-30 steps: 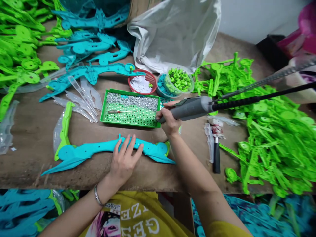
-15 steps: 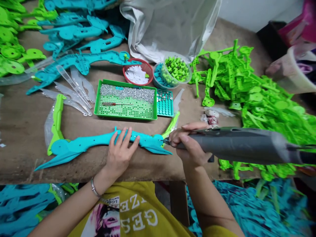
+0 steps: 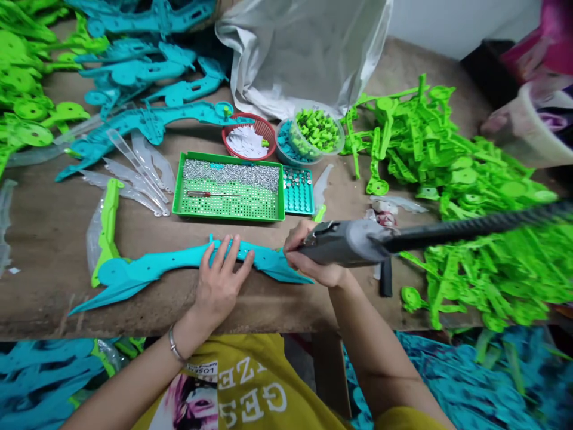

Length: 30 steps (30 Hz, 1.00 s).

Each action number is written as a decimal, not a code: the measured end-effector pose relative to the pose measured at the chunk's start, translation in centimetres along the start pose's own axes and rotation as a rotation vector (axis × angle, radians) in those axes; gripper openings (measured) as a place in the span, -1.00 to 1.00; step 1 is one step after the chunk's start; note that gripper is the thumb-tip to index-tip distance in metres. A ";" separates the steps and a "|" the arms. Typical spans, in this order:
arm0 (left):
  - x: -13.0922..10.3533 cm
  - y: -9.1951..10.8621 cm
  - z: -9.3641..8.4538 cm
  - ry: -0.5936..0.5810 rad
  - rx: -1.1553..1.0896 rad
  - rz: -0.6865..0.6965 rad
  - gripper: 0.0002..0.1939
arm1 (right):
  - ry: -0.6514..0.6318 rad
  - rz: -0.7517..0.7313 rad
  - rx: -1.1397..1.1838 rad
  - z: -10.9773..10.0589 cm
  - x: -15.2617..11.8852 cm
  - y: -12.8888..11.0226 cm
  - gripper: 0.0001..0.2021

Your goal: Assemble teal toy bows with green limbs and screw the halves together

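Observation:
A blue plastic toy bow point(image 3: 174, 259) lies along the front of the bench, with a green arm point(image 3: 106, 230) and a clear piece at its left end. My left hand point(image 3: 220, 280) rests spread on the bow's middle, fingers stretched out. My right hand point(image 3: 308, 258) is wrapped round a dark grey electric screwdriver point(image 3: 342, 242), which stands steeply over the bow's right end. Its tip is hidden behind the hand and the tool's body. Beyond the bow sits a green tray point(image 3: 227, 216) of small silver screws, with a thin red-handled screwdriver point(image 3: 210, 194) lying in it.
Green plastic parts point(image 3: 465, 197) are heaped at the right, blue bow halves point(image 3: 134, 71) at the back left. A red basket point(image 3: 264, 155), a tub of green pieces point(image 3: 317, 131) and a small blue tray point(image 3: 299, 206) stand behind. The tool's black cord point(image 3: 483, 226) runs off right.
The electric screwdriver has swung from lying nearly level to standing steeply over the bow's right end. My right hand has moved left with it. My left hand stays on the bow.

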<state>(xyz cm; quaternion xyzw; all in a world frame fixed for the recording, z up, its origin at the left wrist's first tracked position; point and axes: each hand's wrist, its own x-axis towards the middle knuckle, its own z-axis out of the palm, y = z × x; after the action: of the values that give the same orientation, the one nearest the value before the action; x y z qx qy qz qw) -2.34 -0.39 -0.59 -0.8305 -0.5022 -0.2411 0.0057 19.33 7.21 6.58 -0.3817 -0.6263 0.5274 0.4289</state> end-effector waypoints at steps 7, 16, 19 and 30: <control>0.2 0.1 0.0 0.043 0.040 0.006 -0.61 | 0.293 -0.312 0.217 1.2 5.5 -0.1 -0.79; 0.5 0.4 -0.2 0.058 0.052 -0.010 -0.62 | 0.335 -0.160 0.177 1.7 7.4 3.8 -0.74; 0.5 0.5 -0.2 0.062 0.049 -0.016 -0.60 | 0.346 -0.139 0.174 1.7 7.4 4.0 -0.72; 0.4 1.0 -1.6 0.061 -0.117 -0.064 -0.53 | 0.286 -0.113 0.148 2.2 8.0 3.2 -0.72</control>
<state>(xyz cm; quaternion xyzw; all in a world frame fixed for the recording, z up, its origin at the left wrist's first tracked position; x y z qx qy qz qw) -2.02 -0.93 1.24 -0.8051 -0.5131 -0.2954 -0.0352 14.60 14.39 4.29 -0.3843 -0.5388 0.4874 0.5696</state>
